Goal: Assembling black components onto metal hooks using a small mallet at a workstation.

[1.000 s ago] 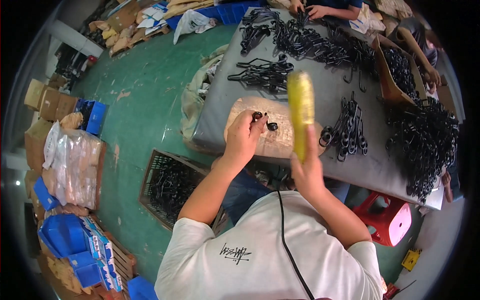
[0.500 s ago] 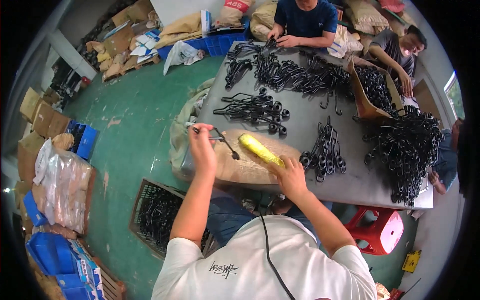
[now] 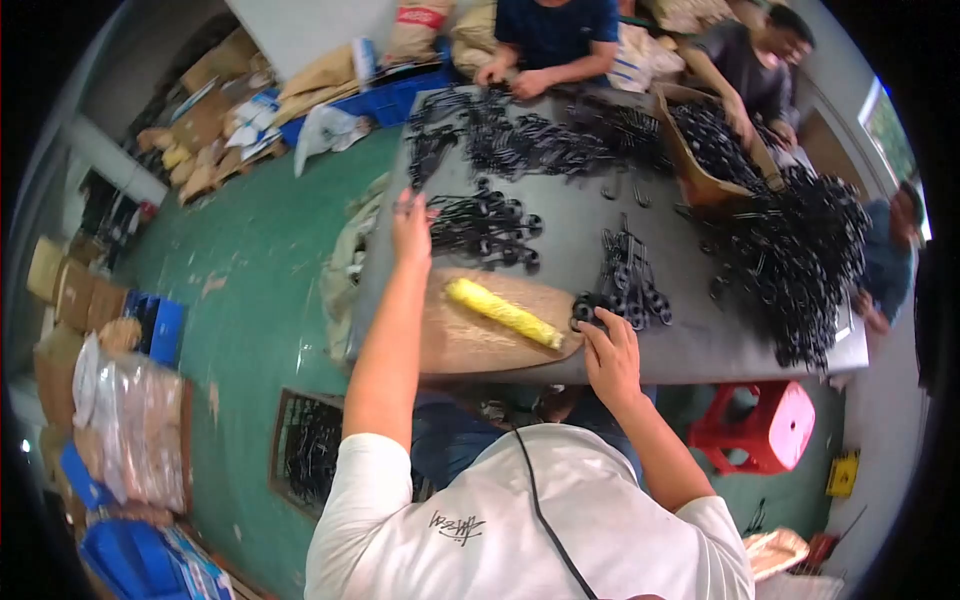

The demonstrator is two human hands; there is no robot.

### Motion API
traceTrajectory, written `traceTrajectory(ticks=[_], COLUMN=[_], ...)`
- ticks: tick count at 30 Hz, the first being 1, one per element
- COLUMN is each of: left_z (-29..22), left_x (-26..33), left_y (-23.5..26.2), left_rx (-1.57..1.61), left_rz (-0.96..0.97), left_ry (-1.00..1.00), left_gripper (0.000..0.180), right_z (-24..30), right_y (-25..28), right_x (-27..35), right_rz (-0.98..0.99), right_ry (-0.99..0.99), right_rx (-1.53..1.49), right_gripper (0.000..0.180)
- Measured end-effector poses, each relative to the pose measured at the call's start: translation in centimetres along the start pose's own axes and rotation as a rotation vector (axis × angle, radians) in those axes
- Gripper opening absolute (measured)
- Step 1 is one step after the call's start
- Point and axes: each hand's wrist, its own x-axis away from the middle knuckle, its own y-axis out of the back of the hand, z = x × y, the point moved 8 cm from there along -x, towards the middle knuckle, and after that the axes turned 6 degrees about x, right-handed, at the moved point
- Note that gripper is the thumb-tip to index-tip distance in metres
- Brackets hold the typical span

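Note:
A yellow cylindrical tool [image 3: 503, 312] lies slantwise on a worn wooden board [image 3: 460, 345] at the near edge of the grey table [image 3: 570, 235]. My right hand [image 3: 610, 355] is just right of the board, its fingertips closed on a black metal piece [image 3: 585, 310] at the near end of a small pile [image 3: 628, 275]. My left hand [image 3: 410, 225] is stretched out to the table's left edge, beside another heap of black metal pieces [image 3: 485, 225]. Whether its fingers hold anything is unclear.
Large heaps of black metal pieces [image 3: 800, 250] and a cardboard box [image 3: 700, 150] cover the far and right table. Other people [image 3: 545, 45] work at the far side. A red stool [image 3: 765, 430], a crate of pieces [image 3: 305, 450], sacks and boxes stand on the green floor.
My right hand laid the yellow tool down on the board and moved right to the small pile. My left hand moved from above the board out to the left heap.

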Motion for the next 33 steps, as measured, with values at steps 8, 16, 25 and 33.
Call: traceTrajectory(ticks=[8,16,25,33], left_z=[2.6,-1.7,-5.3,-5.0], left_x=[0.3,7.4,15.3,19.3], left_y=[4.5,-4.4,-11.3,-14.3], left_rx=[-0.853,-0.695,-0.434,-0.368], left_rz=[-0.154,0.213,0.513,0.720], left_ry=[0.006,-0.202,-0.312,-0.168], left_gripper=[0.076,0.060,0.057,0.054], right_z=[-10.2,-20.6,-12.1,-20.6], right_y=[2.2,-6.6,0.4,-1.4], right_x=[-3.0,-10.5,-13.4,-11.9], right_rz=[-0.203,0.193,-0.257,-0.174], right_ry=[-0.283,-0.732,-0.299,-0.727], right_rx=[0.127,-0.024,-0.273,-0.267], right_gripper=[0.029,0.060,0.073,0.055])
